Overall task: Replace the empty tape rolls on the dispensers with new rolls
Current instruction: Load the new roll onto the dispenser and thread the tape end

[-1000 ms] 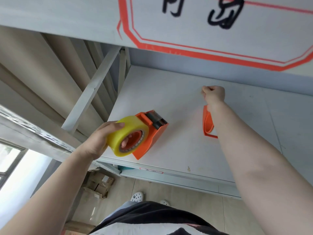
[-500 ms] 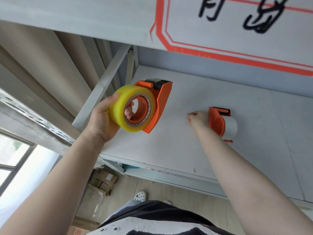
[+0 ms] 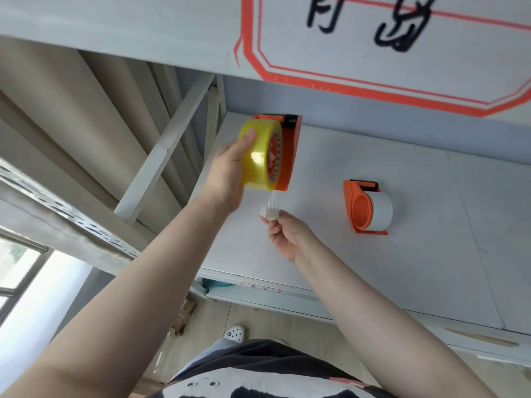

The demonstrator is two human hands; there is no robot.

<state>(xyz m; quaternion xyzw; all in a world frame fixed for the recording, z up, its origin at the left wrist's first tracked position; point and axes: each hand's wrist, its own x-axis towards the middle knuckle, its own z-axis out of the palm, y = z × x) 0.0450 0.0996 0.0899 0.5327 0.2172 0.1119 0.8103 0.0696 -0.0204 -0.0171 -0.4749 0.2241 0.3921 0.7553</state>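
The yellow roll (image 3: 260,159) sits on an orange dispenser (image 3: 291,150) held up in the air above the left part of the white shelf (image 3: 416,254). The left hand (image 3: 230,173) wraps around the roll from the left, thumb laid across its outer face, fingers behind it and hidden. The dispenser stands on edge, its black cutter end uppermost. From the lower edge of the roll a short clear strip of tape (image 3: 271,206) hangs down. The right hand (image 3: 287,237), just below the dispenser, pinches the crumpled end of that strip between thumb and fingertips, the other fingers curled in. To the right of the held dispenser, well apart from it, a second dispenser (image 3: 353,208) lies on the shelf carrying a white roll (image 3: 380,209). Above the held dispenser, the upper shelf's front bears a sign (image 3: 373,53) with a red border and black marks.
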